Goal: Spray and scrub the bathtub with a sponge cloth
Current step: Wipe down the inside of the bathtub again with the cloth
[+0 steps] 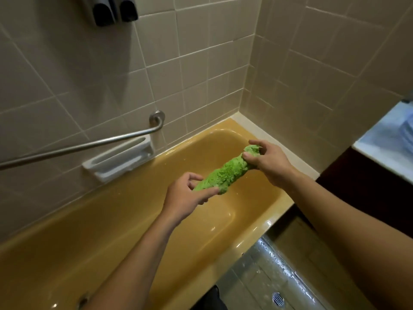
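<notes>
From the head camera, looking down, both bare forearms reach out over a mustard-yellow bathtub whose glossy inner wall and rim shine under the light. Between the hands hangs a green sponge cloth, bunched into a thick roll that runs diagonally from lower left to upper right above the far end of the tub, clear of the tub surface. The left hand holds the lower end, its fingers curled and pinching the cloth from beneath and the side. The right hand grips the upper end, fingers clenched around the bunched tip so a little green shows past the thumb. Beige wall tiles rise behind and to the right of the tub. A metal grab bar slants along the back wall, and just beneath it a white soap holder is fixed to the tiles, near the tub rim. Two dark dispensers hang at the top edge. At lower right lie a wet tiled floor and a round floor drain.
</notes>
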